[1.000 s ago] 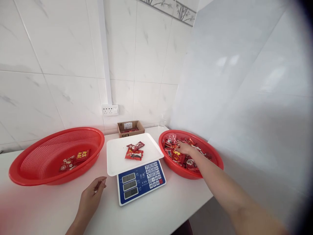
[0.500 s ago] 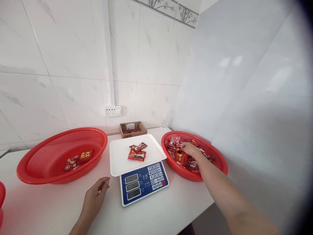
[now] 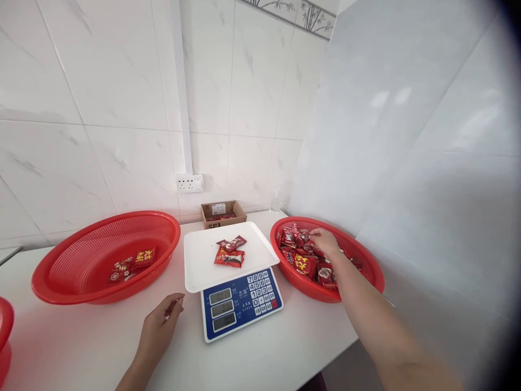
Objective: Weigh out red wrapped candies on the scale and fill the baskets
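Observation:
My right hand [image 3: 323,241] reaches into the right red basket [image 3: 366,282], which holds several red snack packets [image 3: 305,263]. Its fingers are pinched on one packet in the pile. My left hand [image 3: 158,328] rests on the white table beside the blue digital scale [image 3: 240,304], fingers loosely curled and holding nothing. On the scale's white tray [image 3: 199,260] lie a few red packets [image 3: 230,252]. The left red basket [image 3: 61,266] holds a few more packets [image 3: 132,263].
A small cardboard box [image 3: 222,213] stands against the tiled wall behind the scale, under a wall socket [image 3: 189,183]. A white panel rises to the right of the table. Part of another red object [image 3: 5,326] shows at the far left edge.
My right hand has shifted slightly back and right in the basket and lifted a little, closing on a packet. The left hand has stayed put. The view has drifted a bit.

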Tool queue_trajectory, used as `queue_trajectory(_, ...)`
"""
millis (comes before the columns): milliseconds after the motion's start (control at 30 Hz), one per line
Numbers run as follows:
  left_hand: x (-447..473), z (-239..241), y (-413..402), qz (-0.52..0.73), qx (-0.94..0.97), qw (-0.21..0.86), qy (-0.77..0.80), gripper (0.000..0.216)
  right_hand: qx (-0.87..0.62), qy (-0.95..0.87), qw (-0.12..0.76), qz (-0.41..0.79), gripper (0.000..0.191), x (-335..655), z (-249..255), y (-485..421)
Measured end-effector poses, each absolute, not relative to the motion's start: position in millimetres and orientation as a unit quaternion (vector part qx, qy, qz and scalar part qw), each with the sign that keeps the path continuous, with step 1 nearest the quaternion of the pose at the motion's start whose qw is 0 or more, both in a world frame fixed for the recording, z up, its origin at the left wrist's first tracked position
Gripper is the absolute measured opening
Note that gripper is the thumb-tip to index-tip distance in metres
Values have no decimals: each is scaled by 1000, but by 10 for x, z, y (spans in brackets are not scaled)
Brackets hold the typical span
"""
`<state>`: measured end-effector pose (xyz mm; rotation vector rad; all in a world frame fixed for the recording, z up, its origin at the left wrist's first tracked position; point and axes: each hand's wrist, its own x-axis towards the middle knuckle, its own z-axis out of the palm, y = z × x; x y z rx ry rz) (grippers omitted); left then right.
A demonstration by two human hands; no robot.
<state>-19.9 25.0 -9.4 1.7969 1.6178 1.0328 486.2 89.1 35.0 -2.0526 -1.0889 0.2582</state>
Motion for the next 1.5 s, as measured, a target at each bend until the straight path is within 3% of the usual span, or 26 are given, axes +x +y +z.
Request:
queue_trajectory(233,-192,-74,249,386,661,253,592,34,-794,-452,379,148,27,4762,468,814)
queue_trajectory(533,-177,-63,245,369,659,267,599,36,-781,-566,185,186,22,4492,452,838)
queue_trajectory(700,-169,-70,236,376,659,273,592,36,-787,-571,142,188,22,4405,448,886)
queue_trajectory(933,-168,-92,230,381,660,282,583,32,-800,-533,191,199,19,4411,435,749)
queue_trajectory(1133,-188,-114,225,399,649,285,582,31,-832,-495,221,116,11,4462,579,793)
queue_trajectory(1200,-184,-117,221,399,647,289,581,31,-824,-491,270,79,14,4359,689,795)
queue_trajectory(1333,-166,-109,213,403,647,304,571,30,-713,-540,400,201,23,3848,881,774)
queue_trajectory(1500,-166,-79,200,418,638,301,572,28,-663,-609,342,269,18,3114,914,854)
